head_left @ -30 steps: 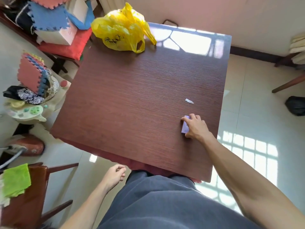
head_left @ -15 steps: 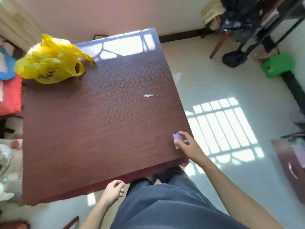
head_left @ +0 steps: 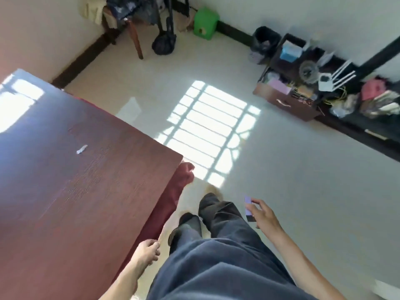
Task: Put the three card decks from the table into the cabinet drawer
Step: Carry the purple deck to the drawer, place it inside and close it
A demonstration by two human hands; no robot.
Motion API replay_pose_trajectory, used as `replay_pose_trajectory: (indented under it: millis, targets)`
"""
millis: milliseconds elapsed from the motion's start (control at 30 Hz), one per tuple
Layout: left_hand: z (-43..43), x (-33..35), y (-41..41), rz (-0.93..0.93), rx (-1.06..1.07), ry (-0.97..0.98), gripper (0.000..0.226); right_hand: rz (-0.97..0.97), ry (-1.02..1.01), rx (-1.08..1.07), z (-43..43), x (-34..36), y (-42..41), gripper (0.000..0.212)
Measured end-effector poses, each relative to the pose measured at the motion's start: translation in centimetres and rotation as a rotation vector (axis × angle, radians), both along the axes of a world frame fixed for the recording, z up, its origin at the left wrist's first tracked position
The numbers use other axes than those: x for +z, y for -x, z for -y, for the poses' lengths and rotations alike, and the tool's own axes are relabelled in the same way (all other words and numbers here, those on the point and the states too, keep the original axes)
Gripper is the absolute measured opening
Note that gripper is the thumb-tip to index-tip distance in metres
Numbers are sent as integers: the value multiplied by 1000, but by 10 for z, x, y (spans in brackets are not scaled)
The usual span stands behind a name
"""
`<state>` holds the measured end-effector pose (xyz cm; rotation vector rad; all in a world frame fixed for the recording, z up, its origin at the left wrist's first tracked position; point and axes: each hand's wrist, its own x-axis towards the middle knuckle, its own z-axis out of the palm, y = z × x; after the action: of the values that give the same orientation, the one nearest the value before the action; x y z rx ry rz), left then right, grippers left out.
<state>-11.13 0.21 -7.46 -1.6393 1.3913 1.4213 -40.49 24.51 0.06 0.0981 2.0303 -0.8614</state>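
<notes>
My right hand (head_left: 264, 215) holds a small purple card deck (head_left: 248, 205) out over the floor, to the right of my legs and clear of the table. My left hand (head_left: 148, 252) hangs loosely curled at the near corner of the dark wooden table (head_left: 65, 191), holding nothing. Across the room at the upper right, a brown cabinet drawer (head_left: 285, 100) stands pulled open, with a pink box and other clutter inside. Only this one deck is in view.
A scrap of white paper (head_left: 81, 148) lies on the table. A low black cabinet (head_left: 346, 118) loaded with clutter runs along the right wall. A black bin (head_left: 265, 43), a green container (head_left: 204, 23) and a chair (head_left: 129, 24) stand at the far wall. Sunlit floor lies between.
My right hand has lifted the purple deck off the table and carried it away to the right. The view has swung from the table toward the open drawer.
</notes>
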Motion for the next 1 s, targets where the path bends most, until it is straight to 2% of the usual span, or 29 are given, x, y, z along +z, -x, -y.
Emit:
replay_pose_trajectory:
  millis: [167,333,400,500,567,800,1000]
  targets:
    - [-10,15,116,-112,-254,22,19,-4,46,-288,-59,5,7,8]
    - [-43,38,238,-208,-496,56,24,41,102,-473,-126,-7,40,34]
    - [-56,43,273,-239,-534,87,26,35,122,-513,-149,-12,63,42]
    - [-77,44,315,-219,-573,112,28,35,139,-545,-178,-11,106,16]
    - [-83,48,329,-185,-592,117,28,30,139,-556,-187,-9,133,9]
    - [-98,56,376,-91,-625,103,29,64,200,-644,-211,-11,216,15]
    - [-79,44,450,-74,-701,128,31,121,237,-726,-199,-14,298,39]
